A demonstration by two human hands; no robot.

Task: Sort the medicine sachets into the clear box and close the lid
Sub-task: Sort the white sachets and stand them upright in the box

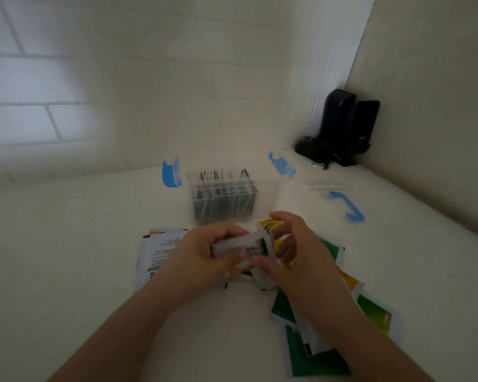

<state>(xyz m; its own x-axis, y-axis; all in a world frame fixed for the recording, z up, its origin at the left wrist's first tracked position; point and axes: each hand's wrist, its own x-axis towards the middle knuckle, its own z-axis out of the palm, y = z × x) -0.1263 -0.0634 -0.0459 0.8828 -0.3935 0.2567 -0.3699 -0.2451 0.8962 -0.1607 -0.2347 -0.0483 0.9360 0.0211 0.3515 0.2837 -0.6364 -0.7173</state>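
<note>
The clear box (265, 188) stands open on the white table, with blue latches (171, 172) flipped out at both ends and several sachets upright between its dividers. Its clear lid with a blue handle (347, 206) lies to the right. Just in front of the box, my left hand (202, 260) and my right hand (301, 252) together grip a small bunch of sachets (249, 245), white with green and yellow print. The picture is blurred, so the number held is unclear. Loose green and white sachets (315, 362) lie under my right forearm, and a white one (158, 252) left of my left hand.
A black device with a tangled cord (340, 130) stands in the back right corner against the walls. A tiled wall rises right behind the box. A thin white strip (324, 186) lies on the table between the box and the lid.
</note>
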